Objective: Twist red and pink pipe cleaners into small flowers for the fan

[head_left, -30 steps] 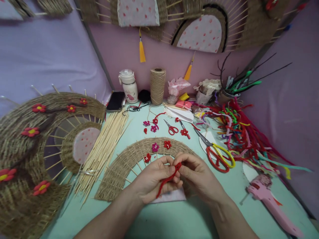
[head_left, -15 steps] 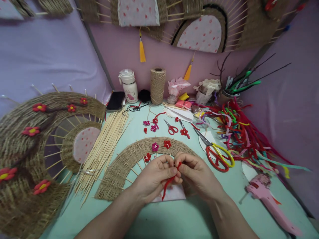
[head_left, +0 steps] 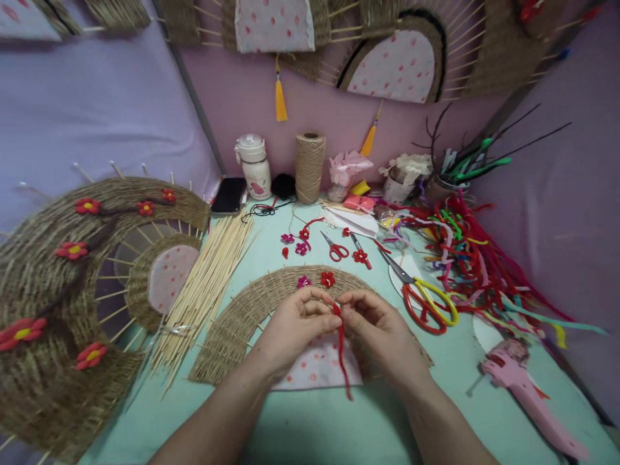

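Observation:
A red pipe cleaner [head_left: 343,358] hangs from between my fingers, its upper end bent into a small loop. My left hand [head_left: 303,326] pinches that looped end between thumb and fingers. From the other side my right hand [head_left: 371,326] closes on the same end, fingertips almost touching the left ones. Beneath both hands lies a woven twine fan [head_left: 232,329] with a spotted white cloth centre [head_left: 310,368]. A red flower [head_left: 328,279] and a magenta flower [head_left: 304,281] sit on its band, just beyond my fingers; part of the fan is hidden by my hands.
Thin sticks [head_left: 208,290] lie left, beside a larger flowered woven fan [head_left: 111,258]. Small scissors [head_left: 335,247], big scissors [head_left: 421,297], a pink glue gun [head_left: 527,394] and a pile of pipe cleaners [head_left: 460,252] are on the right. A bottle [head_left: 255,168] and twine spool [head_left: 310,168] stand behind.
The red pipe cleaner's free end has swung from pointing down-left to hanging down and slightly right. My hands have shifted slightly, still together. The view has moved a little.

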Demonstrator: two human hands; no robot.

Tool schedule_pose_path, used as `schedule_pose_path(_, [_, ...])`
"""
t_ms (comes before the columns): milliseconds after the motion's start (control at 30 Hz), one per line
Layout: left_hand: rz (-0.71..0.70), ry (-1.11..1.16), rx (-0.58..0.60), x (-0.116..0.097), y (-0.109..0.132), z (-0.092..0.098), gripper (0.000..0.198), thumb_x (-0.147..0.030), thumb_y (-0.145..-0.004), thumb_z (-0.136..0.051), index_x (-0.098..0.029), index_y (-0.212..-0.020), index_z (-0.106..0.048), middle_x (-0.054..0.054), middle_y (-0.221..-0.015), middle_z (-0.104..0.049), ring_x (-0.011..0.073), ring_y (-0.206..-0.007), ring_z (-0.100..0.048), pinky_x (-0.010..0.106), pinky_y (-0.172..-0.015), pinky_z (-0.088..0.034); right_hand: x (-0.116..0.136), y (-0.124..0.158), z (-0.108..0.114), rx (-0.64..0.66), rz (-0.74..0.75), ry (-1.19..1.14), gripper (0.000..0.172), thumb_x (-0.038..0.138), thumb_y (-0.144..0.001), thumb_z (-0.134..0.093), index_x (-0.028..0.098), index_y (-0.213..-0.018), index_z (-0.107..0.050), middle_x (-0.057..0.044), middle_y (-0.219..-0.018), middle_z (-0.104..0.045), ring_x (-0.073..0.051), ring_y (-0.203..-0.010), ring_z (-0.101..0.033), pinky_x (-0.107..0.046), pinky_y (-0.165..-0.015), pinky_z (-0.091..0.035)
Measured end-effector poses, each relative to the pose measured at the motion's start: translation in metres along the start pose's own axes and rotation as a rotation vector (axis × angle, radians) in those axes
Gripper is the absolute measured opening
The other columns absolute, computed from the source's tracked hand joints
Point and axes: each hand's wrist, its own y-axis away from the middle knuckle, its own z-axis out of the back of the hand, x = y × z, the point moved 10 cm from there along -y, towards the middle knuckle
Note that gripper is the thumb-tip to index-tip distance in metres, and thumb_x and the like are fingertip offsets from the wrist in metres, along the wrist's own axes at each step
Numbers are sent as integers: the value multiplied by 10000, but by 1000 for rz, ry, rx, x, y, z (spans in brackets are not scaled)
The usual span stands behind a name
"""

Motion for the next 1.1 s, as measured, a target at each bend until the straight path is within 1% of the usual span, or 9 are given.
schedule_pose_path(100, [-92, -20, -89, -9, 0, 7, 256, -202, -655, -722, -149, -882, -614, 12, -744, -627, 100, -689, -581, 229, -677, -466, -2, 0, 0, -15, -18, -5, 231, 403, -755, -651, 185, -804, -595, 5, -691, -575, -105, -599, -499, -221, -559, -399])
schedule_pose_path(233, [-193, -74, -179, -18, 2, 14, 242, -231, -663, -713, -155, -881, -642, 29, -776, -630, 128, -747, -587, 243, -680, -484, -8, 1, -9, 70, -42, 19, 238, 384, -717, -693, 180, -790, -595, 10, -669, -583, -105, -589, -510, -222, -557, -397])
schedule_pose_path(333, [-220, -98, -175, -19, 2, 13, 234, -235, -662, -716, -166, -877, -654, 31, -790, -641, 136, -763, -591, 253, -701, -483, -12, 0, -9, 48, -48, 19, 240, 365, -670, -732, 175, -749, -609, 12, -647, -584, -103, -577, -501, -218, -545, -386])
schedule_pose_path(467, [-187, -111, -169, -15, 0, 14, 218, -267, -669, -715, -161, -856, -680, 47, -840, -657, 147, -788, -587, 266, -725, -472, -12, 0, -5, -4, -37, 25, 218, 361, -671, -726, 182, -750, -629, 15, -631, -588, -108, -576, -499, -221, -534, -373])
schedule_pose_path(600, [-158, -77, -133, -12, -2, 11, 174, -274, -674, -715, -147, -790, -690, 37, -791, -648, 128, -745, -572, 246, -702, -456, -8, 1, -6, 11, -33, 51, 195, 355, -682, -712, 186, -730, -628, 29, -597, -561, -100, -553, -476, -220, -516, -353])
schedule_pose_path(700, [-142, -17, -134, -11, -2, 11, 156, -253, -658, -730, -151, -764, -679, 14, -746, -627, 108, -705, -559, 229, -677, -449, -5, 2, -8, 31, -27, 66, 184, 347, -696, -701, 182, -725, -626, 33, -599, -544, -91, -551, -462, -215, -512, -345])
schedule_pose_path(833, [-121, 14, -112, -8, -2, 8, 148, -254, -674, -717, -141, -746, -655, 11, -727, -606, 95, -675, -538, 216, -655, -442, -7, 3, -10, 44, -51, 45, 191, 346, -682, -713, 179, -723, -631, 36, -593, -541, -82, -541, -450, -213, -509, -340])
schedule_pose_path(967, [-161, -53, -113, -9, -2, 10, 145, -271, -714, -675, -140, -756, -629, 9, -726, -581, 96, -665, -518, 211, -634, -432, -12, 4, -13, 71, -123, -71, 221, 352, -665, -731, 170, -737, -629, 46, -563, -520, -64, -498, -424, -200, -482, -324])
schedule_pose_path(1100, [-276, -233, -161, -22, 1, 13, 66, -217, -752, -613, -155, -772, -612, 11, -775, -572, 117, -735, -519, 224, -678, -428, -16, 6, -20, 121, -205, -170, 246, 343, -645, -752, 156, -700, -602, 62, -511, -487, -39, -436, -370, -179, -429, -277])
